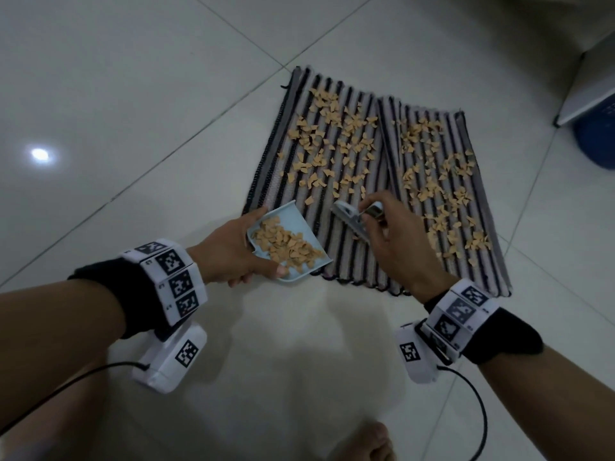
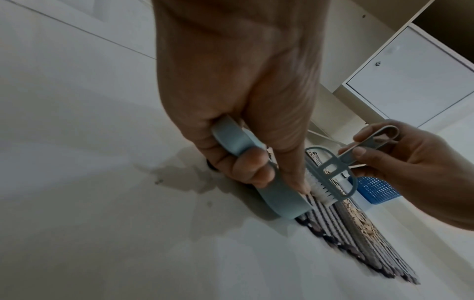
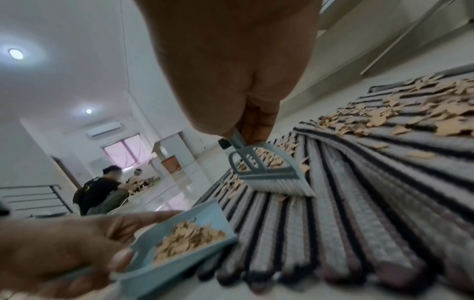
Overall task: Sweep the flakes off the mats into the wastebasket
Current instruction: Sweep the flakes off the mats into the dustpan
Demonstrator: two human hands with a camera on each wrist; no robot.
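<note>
Two striped mats (image 1: 362, 247) (image 3: 359, 213) lie side by side on the floor, strewn with tan flakes (image 1: 332, 134) (image 3: 423, 113). My left hand (image 1: 233, 251) (image 2: 243, 125) grips a light blue dustpan (image 1: 299, 224) (image 2: 277, 199) (image 3: 189, 249) at the left mat's near corner; a heap of flakes lies in it. My right hand (image 1: 389, 234) (image 2: 400, 162) pinches the handle of a small grey-blue brush (image 1: 349, 216) (image 2: 330, 172) (image 3: 269, 174), bristles down on the left mat just right of the pan. A blue mesh wastebasket (image 1: 595, 141) (image 2: 377, 188) stands at the far right.
White tiled floor (image 1: 133, 94) surrounds the mats. A white cabinet (image 1: 592, 84) (image 2: 410, 71) stands at the right, over the wastebasket. My bare foot (image 1: 362, 440) is at the bottom edge. In the right wrist view another person (image 3: 100, 190) sits far off.
</note>
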